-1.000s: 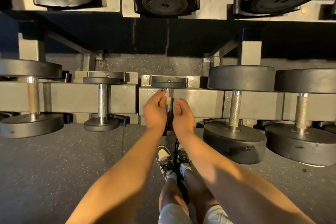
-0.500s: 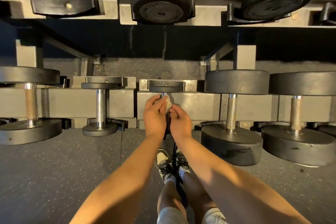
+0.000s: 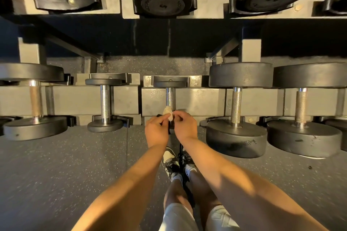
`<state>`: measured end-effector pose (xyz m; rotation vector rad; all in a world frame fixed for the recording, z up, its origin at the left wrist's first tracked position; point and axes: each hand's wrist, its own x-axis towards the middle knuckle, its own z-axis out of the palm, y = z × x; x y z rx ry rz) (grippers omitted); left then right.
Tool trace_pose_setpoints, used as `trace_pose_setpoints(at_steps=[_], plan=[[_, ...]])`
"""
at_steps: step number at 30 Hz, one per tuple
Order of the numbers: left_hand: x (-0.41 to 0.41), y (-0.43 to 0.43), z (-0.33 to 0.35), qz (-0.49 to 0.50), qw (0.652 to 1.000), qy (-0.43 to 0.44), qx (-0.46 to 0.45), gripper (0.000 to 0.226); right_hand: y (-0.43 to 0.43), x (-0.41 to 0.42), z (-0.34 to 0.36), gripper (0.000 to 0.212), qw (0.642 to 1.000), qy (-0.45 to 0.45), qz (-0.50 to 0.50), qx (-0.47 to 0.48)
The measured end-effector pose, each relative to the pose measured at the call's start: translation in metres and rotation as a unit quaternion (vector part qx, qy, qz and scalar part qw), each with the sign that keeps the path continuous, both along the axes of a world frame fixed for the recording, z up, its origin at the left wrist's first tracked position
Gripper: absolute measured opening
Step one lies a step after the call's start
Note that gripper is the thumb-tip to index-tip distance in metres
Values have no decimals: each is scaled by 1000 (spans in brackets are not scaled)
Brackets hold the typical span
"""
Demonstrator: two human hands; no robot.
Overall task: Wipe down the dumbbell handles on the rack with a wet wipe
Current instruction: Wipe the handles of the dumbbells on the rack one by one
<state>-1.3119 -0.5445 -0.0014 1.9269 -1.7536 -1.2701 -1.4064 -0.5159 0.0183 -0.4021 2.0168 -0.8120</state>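
Observation:
A small dumbbell lies across the lower rack rails in the middle, its knurled steel handle [image 3: 169,97] bare above my hands. Both hands meet at the handle's near end and hide the dumbbell's near head. My left hand [image 3: 157,131] and my right hand [image 3: 185,126] each pinch a crumpled white wet wipe [image 3: 168,113] between fingertips, just below the handle. The wipe touches or nearly touches the handle's lower end.
More dumbbells lie on the lower rail: a small one [image 3: 104,103] to the left, a big one [image 3: 35,99] at far left, two large ones [image 3: 236,107] [image 3: 301,106] to the right. The upper rail [image 3: 127,8] holds dumbbell heads overhead. My shoes [image 3: 175,163] stand on speckled rubber floor.
Both hands slid down the middle handle toward me, from around its shaft to its near end. The handle is now uncovered and the wipe is bunched between the fingertips of both hands.

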Motion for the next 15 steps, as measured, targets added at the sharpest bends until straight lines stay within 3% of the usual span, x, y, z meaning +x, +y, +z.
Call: trace_pose_setpoints(at_steps=[9,12,15], plan=[[2,7,22,-14,990,123,67,28,-3,-5,10,21,991,-103,-26,-76],[1,9,21,-5,989,139,44,37,-11,-11,7,16,995,-42,-41,-85],[3,6,15,-24,994,106,17,52,-29,-19,5,21,985,-13,-129,-109]])
